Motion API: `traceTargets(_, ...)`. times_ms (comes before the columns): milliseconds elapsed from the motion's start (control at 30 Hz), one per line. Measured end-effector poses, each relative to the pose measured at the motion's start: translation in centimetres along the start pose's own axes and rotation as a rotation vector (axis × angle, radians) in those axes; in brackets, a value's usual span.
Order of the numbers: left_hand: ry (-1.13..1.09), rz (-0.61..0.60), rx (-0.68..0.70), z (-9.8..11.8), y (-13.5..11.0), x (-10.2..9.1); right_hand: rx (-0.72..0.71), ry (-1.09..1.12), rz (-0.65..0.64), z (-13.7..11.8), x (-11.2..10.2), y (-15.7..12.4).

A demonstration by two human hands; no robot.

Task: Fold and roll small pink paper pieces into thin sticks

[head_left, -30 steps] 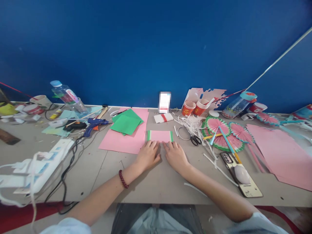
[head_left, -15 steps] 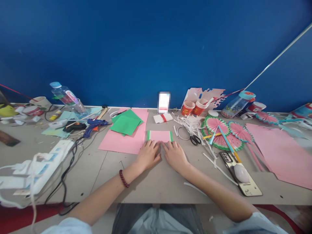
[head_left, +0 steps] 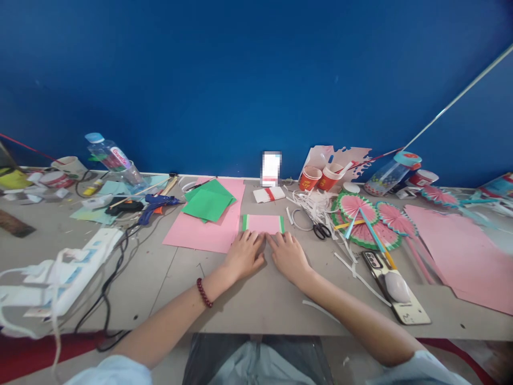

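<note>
A small pink paper strip with green and white bands at both ends lies flat before me. My left hand rests at its near edge with the fingers stretched out and pressed down, the thumb apart on the table. From the other side, my right hand lies on the same edge, fingers extended. The two index fingertips almost meet at the middle of that edge. The strip's near edge is partly hidden by the fingers. Beyond it sits a white packet with a red band.
Green sheets lie on pink paper at left, beside a blue glue gun and a power strip. At right are scissors, white paper scraps, watermelon-pattern fans, red cups and a phone.
Both hands keep their place at the near edge of the paper strip. The whole view shifts very slightly; nothing else visibly differs.
</note>
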State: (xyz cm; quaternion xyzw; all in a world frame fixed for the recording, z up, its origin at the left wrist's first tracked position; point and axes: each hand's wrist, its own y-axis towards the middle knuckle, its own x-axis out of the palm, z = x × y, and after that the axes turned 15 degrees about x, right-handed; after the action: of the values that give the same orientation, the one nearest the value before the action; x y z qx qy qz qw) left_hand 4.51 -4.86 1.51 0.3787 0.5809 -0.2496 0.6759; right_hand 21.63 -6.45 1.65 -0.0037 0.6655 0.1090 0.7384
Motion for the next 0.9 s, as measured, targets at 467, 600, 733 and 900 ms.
traceTargets(467, -0.014, 0.074, 0.016, -0.8, 0.0, 0.2, 0.028, 0.074, 0.020, 0.6, -0.2, 0.1)
traceTargets(600, -0.063, 0.123, 0.022, -1.8, -0.1, 0.2, 0.076, 0.234, 0.050, 2.0, 0.3, 1.0)
traceTargets(733, -0.117, 0.144, 0.041, -2.6, -0.2, 0.1, 0.090, 0.360, 0.086, 3.1, 1.4, 1.9)
traceTargets(900, -0.049, 0.155, 0.042, -3.0, -0.3, 0.1, 0.020, 0.366, 0.110, 2.9, 1.6, 1.7)
